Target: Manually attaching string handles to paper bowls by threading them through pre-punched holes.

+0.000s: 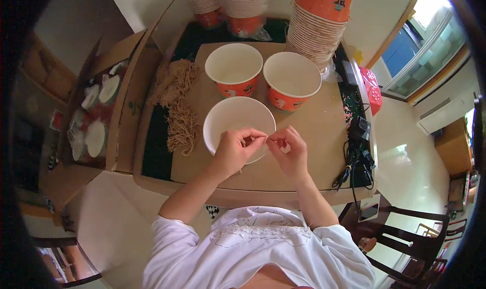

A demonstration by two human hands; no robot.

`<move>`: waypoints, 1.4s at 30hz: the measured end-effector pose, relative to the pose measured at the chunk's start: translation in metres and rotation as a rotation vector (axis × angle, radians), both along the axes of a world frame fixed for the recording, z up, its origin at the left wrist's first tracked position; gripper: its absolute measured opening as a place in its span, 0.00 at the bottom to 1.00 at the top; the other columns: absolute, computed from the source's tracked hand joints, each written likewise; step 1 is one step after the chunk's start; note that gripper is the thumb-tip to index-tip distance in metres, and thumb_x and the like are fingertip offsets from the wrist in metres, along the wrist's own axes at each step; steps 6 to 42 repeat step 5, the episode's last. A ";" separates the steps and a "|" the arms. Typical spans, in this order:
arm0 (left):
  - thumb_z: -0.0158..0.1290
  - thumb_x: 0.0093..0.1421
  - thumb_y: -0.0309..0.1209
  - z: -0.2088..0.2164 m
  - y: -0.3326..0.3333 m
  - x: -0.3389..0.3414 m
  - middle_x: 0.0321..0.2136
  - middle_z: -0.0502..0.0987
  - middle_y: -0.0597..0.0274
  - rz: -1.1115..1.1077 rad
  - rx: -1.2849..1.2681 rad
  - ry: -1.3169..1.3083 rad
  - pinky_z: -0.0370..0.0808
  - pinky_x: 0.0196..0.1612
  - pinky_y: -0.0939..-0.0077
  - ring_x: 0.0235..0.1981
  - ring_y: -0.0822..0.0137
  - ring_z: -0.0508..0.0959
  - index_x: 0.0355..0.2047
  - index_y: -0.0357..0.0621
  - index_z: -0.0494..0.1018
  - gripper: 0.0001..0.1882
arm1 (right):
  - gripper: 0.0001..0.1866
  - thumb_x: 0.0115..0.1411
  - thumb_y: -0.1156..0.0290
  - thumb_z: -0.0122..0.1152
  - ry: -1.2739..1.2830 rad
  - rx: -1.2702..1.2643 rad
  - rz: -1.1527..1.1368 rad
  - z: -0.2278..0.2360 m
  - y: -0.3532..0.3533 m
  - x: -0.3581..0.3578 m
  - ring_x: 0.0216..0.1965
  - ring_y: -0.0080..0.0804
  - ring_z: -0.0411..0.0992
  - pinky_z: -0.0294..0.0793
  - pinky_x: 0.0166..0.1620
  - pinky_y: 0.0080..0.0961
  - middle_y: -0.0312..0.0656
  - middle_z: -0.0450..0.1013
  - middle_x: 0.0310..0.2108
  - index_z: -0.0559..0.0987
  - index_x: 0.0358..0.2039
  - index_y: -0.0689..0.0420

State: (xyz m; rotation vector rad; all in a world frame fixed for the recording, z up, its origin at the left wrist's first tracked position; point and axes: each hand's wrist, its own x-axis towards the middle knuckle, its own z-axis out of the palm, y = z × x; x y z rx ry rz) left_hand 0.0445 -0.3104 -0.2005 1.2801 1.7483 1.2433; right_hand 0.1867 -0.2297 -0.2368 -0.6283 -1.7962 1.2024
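Note:
My left hand point(236, 149) and my right hand point(290, 149) meet fingertip to fingertip, each in a pinch. What they hold is too small to make out. Just below them is the nearest paper bucket point(228, 118), white inside, its near rim partly hidden by my hands. Behind it stand two more paper buckets, the left one point(234, 66) and the right one point(292, 76), orange outside and open at the top. To the left lies a tangled heap of thin brown twine point(181, 118).
An open cardboard box point(129, 104) holding white-rimmed tubs stands left of the table. Tall stacks of orange buckets point(317, 28) rise at the back. Black cables and an adapter point(360, 129) lie at the right edge. A dark wooden chair point(412, 238) stands at lower right.

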 end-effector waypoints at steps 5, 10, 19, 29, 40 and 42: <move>0.54 0.58 0.26 -0.014 0.001 -0.001 0.23 0.79 0.65 0.044 0.125 -0.013 0.70 0.26 0.84 0.21 0.82 0.73 0.36 0.41 0.79 0.07 | 0.06 0.49 0.81 0.64 -0.028 -0.014 0.010 0.004 -0.002 0.002 0.25 0.18 0.63 0.63 0.29 0.15 0.33 0.67 0.25 0.77 0.26 0.58; 0.54 0.58 0.26 -0.014 0.001 -0.001 0.23 0.79 0.65 0.044 0.125 -0.013 0.70 0.26 0.84 0.21 0.82 0.73 0.36 0.41 0.79 0.07 | 0.06 0.49 0.81 0.64 -0.028 -0.014 0.010 0.004 -0.002 0.002 0.25 0.18 0.63 0.63 0.29 0.15 0.33 0.67 0.25 0.77 0.26 0.58; 0.54 0.58 0.26 -0.014 0.001 -0.001 0.23 0.79 0.65 0.044 0.125 -0.013 0.70 0.26 0.84 0.21 0.82 0.73 0.36 0.41 0.79 0.07 | 0.06 0.49 0.81 0.64 -0.028 -0.014 0.010 0.004 -0.002 0.002 0.25 0.18 0.63 0.63 0.29 0.15 0.33 0.67 0.25 0.77 0.26 0.58; 0.54 0.58 0.26 -0.014 0.001 -0.001 0.23 0.79 0.65 0.044 0.125 -0.013 0.70 0.26 0.84 0.21 0.82 0.73 0.36 0.41 0.79 0.07 | 0.06 0.49 0.81 0.64 -0.028 -0.014 0.010 0.004 -0.002 0.002 0.25 0.18 0.63 0.63 0.29 0.15 0.33 0.67 0.25 0.77 0.26 0.58; 0.54 0.58 0.26 -0.014 0.001 -0.001 0.23 0.79 0.65 0.044 0.125 -0.013 0.70 0.26 0.84 0.21 0.82 0.73 0.36 0.41 0.79 0.07 | 0.06 0.49 0.81 0.64 -0.028 -0.014 0.010 0.004 -0.002 0.002 0.25 0.18 0.63 0.63 0.29 0.15 0.33 0.67 0.25 0.77 0.26 0.58; 0.54 0.58 0.26 -0.014 0.001 -0.001 0.23 0.79 0.65 0.044 0.125 -0.013 0.70 0.26 0.84 0.21 0.82 0.73 0.36 0.41 0.79 0.07 | 0.06 0.49 0.81 0.64 -0.028 -0.014 0.010 0.004 -0.002 0.002 0.25 0.18 0.63 0.63 0.29 0.15 0.33 0.67 0.25 0.77 0.26 0.58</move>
